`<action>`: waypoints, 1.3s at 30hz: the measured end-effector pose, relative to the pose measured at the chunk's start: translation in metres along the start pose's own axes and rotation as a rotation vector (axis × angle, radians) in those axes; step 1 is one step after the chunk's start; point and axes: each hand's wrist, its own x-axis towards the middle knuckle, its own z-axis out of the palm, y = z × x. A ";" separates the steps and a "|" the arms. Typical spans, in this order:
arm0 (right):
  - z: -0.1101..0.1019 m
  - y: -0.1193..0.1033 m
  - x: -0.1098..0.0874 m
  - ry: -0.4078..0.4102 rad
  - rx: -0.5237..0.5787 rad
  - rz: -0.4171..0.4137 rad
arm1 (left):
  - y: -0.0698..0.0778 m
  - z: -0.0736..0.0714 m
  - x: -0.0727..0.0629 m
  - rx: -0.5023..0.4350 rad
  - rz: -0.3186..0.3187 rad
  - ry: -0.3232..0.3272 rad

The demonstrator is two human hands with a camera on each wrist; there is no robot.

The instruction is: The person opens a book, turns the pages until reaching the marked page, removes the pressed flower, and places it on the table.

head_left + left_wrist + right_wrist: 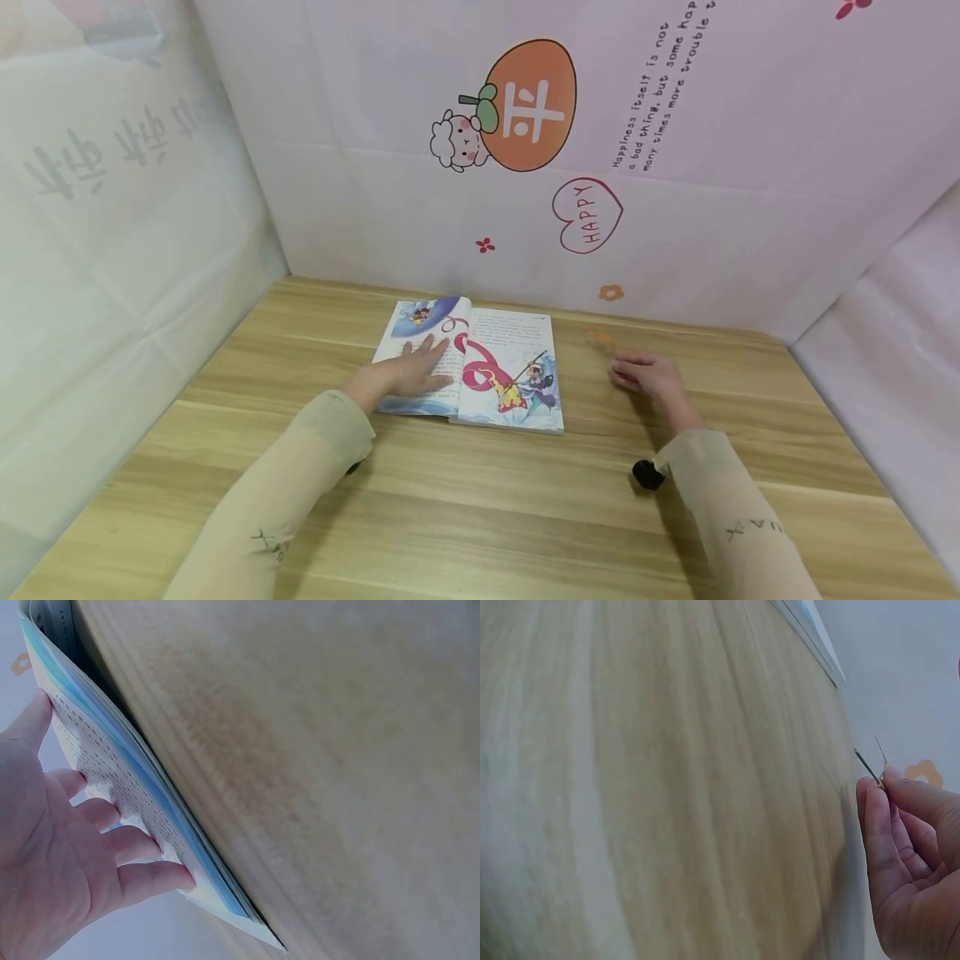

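Observation:
An open picture book (510, 333) lies on the wooden table, with printed text and coloured drawings on both pages. My left hand (417, 369) rests flat on its left page, fingers spread; the left wrist view shows the fingertips touching the printed page (94, 750). To the right of the book, my right hand (651, 375) is raised a little over the table. Its thumb and fingers pinch a small, thin orange thing (602, 338), blurred in the head view. In the right wrist view a thin green stalk (866, 765) sticks out from the pinch; its exact kind cannot be told.
The wooden table (480, 508) ends at a white printed cloth (360, 192) hanging behind it. More white cloth hangs at the left (127, 250) and right (892, 308) sides. A black object (647, 475) sits at the right cuff.

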 end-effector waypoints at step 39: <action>-0.012 -0.001 0.003 0.010 -0.266 0.055 | 0.006 -0.002 -0.006 0.003 -0.028 0.093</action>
